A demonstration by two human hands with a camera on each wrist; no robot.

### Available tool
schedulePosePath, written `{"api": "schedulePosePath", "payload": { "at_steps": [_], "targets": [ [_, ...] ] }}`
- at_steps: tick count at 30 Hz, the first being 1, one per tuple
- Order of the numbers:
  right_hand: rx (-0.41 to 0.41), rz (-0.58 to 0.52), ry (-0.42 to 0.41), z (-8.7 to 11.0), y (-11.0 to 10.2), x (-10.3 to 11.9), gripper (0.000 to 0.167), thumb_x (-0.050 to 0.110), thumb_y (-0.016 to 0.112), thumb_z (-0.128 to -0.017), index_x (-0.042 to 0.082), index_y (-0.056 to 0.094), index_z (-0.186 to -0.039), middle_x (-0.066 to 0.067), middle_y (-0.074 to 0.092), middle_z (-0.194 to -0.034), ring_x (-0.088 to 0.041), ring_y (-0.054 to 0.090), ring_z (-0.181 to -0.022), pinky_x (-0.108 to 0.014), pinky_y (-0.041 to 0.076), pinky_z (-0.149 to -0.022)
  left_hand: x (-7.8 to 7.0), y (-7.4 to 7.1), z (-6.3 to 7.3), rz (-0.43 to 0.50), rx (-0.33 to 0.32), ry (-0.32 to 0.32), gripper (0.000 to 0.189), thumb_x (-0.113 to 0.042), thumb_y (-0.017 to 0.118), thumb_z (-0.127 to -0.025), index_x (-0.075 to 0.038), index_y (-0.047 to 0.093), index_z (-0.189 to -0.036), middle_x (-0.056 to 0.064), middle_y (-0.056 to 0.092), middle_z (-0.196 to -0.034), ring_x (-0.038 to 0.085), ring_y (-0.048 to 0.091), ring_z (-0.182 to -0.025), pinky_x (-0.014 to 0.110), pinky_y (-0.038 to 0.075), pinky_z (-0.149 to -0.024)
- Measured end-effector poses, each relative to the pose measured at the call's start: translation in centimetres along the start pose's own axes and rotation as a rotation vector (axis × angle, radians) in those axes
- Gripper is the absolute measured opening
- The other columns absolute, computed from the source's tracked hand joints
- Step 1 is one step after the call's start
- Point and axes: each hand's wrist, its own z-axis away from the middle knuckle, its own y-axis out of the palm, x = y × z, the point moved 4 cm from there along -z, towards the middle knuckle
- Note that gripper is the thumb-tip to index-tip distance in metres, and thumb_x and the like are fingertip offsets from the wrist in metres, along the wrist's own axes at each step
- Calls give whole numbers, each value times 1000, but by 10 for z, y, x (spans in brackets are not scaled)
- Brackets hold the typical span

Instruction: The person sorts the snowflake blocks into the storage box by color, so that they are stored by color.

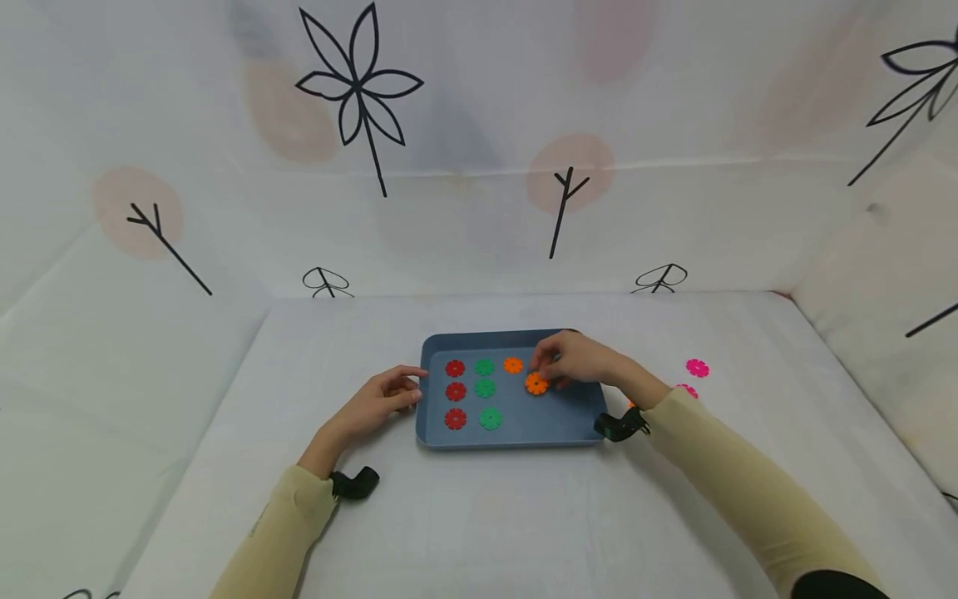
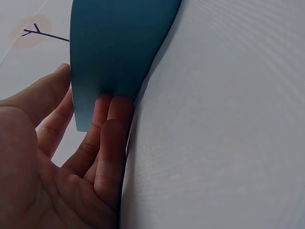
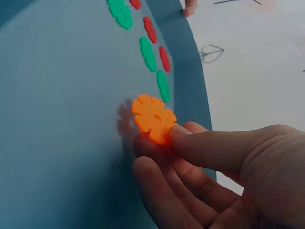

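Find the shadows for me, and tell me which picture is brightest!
Head: brightest, with a soft shadow beside the right sleeve on the white tabletop; left wrist: dimmer, the tabletop greyish; right wrist: the held orange flower piece casts a dark shadow on the tray.

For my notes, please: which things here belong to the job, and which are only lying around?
Likely the job: tray; red flowers; green flowers; orange flowers, one in the right hand's fingers; probably pink flowers, outside the tray.
Likely only surroundings: patterned wall sheet; black wrist cameras.
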Motion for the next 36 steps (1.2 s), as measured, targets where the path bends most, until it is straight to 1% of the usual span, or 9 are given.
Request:
{"api": "schedulePosePath", "payload": {
  "at_steps": [4, 8, 12, 14, 19, 23, 30, 36],
  "targets": [
    [4, 27, -26, -2, 4, 4, 9, 3, 66, -93, 3, 69, -102, -7, 66, -86, -21, 63, -78, -36, 56, -69, 0, 0, 1, -2, -2, -6, 41, -27, 65, -98, -14, 58, -136, 8, 62, -107, 25, 59, -91, 32, 46, -73],
    [8, 79, -60, -7, 9, 6, 8, 2, 67, -92, 3, 70, -99, -5, 67, -82, -19, 60, -72, -33, 53, -66, 1, 0, 1, -1, -4, -5, 41, -27, 65, -98, -15, 58, -136, 7, 62, -107, 25, 59, -91, 32, 46, -73],
    [13, 121, -61, -10, 13, 6, 7, 3, 66, -92, 5, 71, -98, -4, 65, -79, -17, 56, -66, -30, 49, -62, 2, 0, 2, -3, -7, -4, 40, -28, 65, -98, -15, 58, -136, 6, 63, -107, 23, 60, -90, 31, 46, -71],
    [17, 118, -47, -11, 14, 7, 8, 4, 66, -93, 6, 71, -99, -3, 65, -81, -16, 57, -68, -30, 50, -62, 2, 1, 2, -6, -9, -2, 41, -28, 65, -98, -15, 58, -136, 6, 63, -107, 23, 60, -90, 31, 46, -71],
    [40, 77, -29, -15, 16, 6, 9, 4, 64, -95, 5, 70, -101, -4, 67, -84, -18, 59, -70, -32, 52, -65, 0, 1, 2, -9, -8, 9, 41, -27, 65, -99, -12, 57, -136, 7, 63, -107, 22, 60, -89, 31, 47, -70],
    [49, 44, -28, -20, 18, 0, 8, 4, 63, -96, 5, 69, -101, -5, 66, -84, -17, 59, -69, -31, 52, -66, -1, 2, 2, -4, -7, 2, 41, -27, 65, -99, -14, 57, -136, 7, 63, -108, 22, 60, -90, 30, 47, -71],
    [20, -40, 9, -20, 18, -5, 10, 3, 66, -93, 3, 70, -102, -7, 66, -91, -19, 60, -73, -32, 53, -68, -1, 1, 2, -13, -12, 20, 42, -27, 64, -99, -11, 56, -137, 8, 63, -109, 22, 61, -89, 31, 47, -70],
    [-4, -80, 8, -20, 19, -7, 9, 5, 67, -93, 2, 70, -101, -7, 65, -85, -18, 58, -70, -30, 52, -66, -1, 0, 1, -15, -9, 7, 42, -28, 64, -99, -13, 57, -137, 7, 62, -109, 23, 61, -91, 31, 47, -72]
  ]
}}
